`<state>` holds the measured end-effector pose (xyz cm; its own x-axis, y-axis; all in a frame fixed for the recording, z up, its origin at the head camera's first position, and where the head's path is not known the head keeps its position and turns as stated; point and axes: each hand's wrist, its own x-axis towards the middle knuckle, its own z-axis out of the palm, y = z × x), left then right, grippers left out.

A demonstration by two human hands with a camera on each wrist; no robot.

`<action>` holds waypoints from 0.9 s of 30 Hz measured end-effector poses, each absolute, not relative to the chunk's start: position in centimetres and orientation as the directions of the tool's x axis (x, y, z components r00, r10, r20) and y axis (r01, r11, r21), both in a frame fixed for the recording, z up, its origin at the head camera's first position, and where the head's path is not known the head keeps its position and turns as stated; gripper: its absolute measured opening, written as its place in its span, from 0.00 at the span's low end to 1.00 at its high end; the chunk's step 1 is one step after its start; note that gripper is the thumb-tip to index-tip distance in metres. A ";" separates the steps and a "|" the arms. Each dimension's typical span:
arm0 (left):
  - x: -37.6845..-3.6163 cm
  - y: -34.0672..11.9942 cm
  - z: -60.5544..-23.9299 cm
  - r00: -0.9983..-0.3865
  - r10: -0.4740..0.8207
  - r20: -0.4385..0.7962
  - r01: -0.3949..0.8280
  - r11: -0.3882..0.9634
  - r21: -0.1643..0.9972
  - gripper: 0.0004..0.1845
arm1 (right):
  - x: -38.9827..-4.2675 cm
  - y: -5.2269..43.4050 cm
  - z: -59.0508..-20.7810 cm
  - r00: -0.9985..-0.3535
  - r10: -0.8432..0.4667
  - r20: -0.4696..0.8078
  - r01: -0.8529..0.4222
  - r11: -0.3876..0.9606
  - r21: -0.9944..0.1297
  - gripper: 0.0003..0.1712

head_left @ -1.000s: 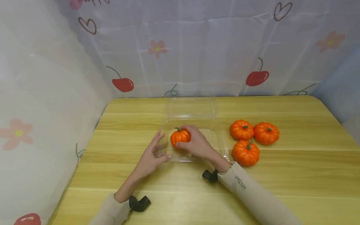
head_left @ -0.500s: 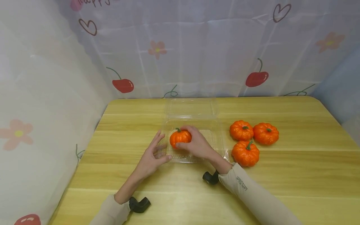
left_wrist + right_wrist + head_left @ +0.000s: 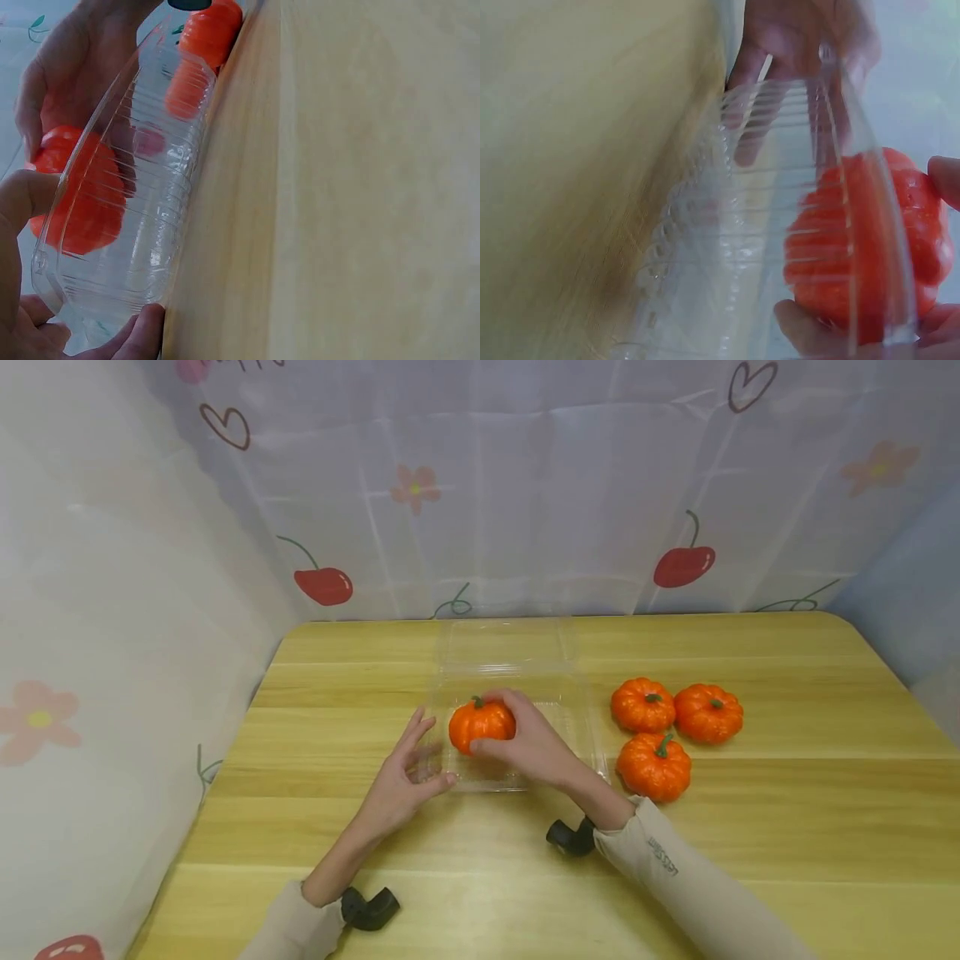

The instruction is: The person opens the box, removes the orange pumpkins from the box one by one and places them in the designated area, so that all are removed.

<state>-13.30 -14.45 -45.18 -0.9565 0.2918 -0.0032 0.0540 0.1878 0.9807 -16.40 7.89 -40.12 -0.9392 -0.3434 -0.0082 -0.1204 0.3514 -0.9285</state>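
Note:
In the head view my right hand [image 3: 522,739] grips an orange toy pumpkin [image 3: 477,728] with a green stem, thumb on its near side and fingers behind. The pumpkin is over the left half of a clear plastic clamshell container [image 3: 558,768], whose lid [image 3: 506,642] lies back, away from me. From the left wrist view, the pumpkin [image 3: 90,199] is up near the rim, above the container's floor. My left hand [image 3: 401,781] is spread at the container's front left corner, its thumb at the rim and its fingers along the left side.
Three more toy pumpkins, a back left one [image 3: 642,705], a right one [image 3: 709,713] and a front one [image 3: 654,767], sit grouped right of the container. A wooden table [image 3: 480,885] lies under everything. A printed curtain [image 3: 510,510] hangs behind it.
The pumpkin in my right hand looks slightly larger and higher over the container, and the right forearm has shifted a little to the right. My left hand stays nearly still.

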 end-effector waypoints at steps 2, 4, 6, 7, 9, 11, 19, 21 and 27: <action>-13.3 -14.4 -45.1 -0.956 0.293 -0.003 0.055 0.189 0.980 0.47 | -16.0 8.0 -39.8 -0.934 -0.358 -0.007 -0.124 0.341 -0.932 0.36; -13.3 -14.4 -45.1 -0.956 0.293 -0.001 0.058 0.190 0.980 0.48 | -15.6 8.2 -39.6 -0.928 -0.371 -0.001 -0.133 0.334 -0.933 0.35; -13.2 -14.4 -45.1 -0.956 0.294 0.003 0.062 0.189 0.980 0.48 | -15.1 8.4 -39.3 -0.924 -0.381 0.010 -0.146 0.330 -0.933 0.35; -13.2 -14.4 -45.1 -0.956 0.294 0.004 0.063 0.190 0.980 0.48 | -14.9 8.5 -39.1 -0.923 -0.383 0.016 -0.152 0.327 -0.933 0.35; -13.2 -14.4 -45.1 -0.956 0.293 0.005 0.063 0.190 0.980 0.48 | -14.4 8.7 -38.8 -0.923 -0.385 0.020 -0.154 0.321 -0.934 0.34; -13.3 -14.4 -45.1 -0.956 0.294 0.002 0.060 0.188 0.980 0.49 | -13.9 8.9 -38.5 -0.922 -0.385 0.026 -0.156 0.310 -0.938 0.34; -13.3 -14.5 -44.8 -0.956 0.295 -0.001 0.052 0.171 0.984 0.49 | -12.4 9.9 -38.6 -0.926 -0.376 0.039 -0.163 0.304 -0.939 0.33; -13.3 -14.5 -44.8 -0.954 0.299 0.005 0.055 0.161 0.985 0.49 | -12.1 10.2 -38.7 -0.926 -0.376 0.040 -0.166 0.309 -0.937 0.33; -13.3 -14.4 -44.9 -0.954 0.300 0.000 0.054 0.171 0.984 0.49 | -11.1 11.5 -38.7 -0.923 -0.382 0.040 -0.177 0.331 -0.927 0.34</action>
<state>-13.28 -14.41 -44.92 -0.9538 0.3004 0.0000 0.0539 0.1712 0.9838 -11.06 11.46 -38.72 -0.9234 -0.3816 0.0405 -0.1774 0.3309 -0.9268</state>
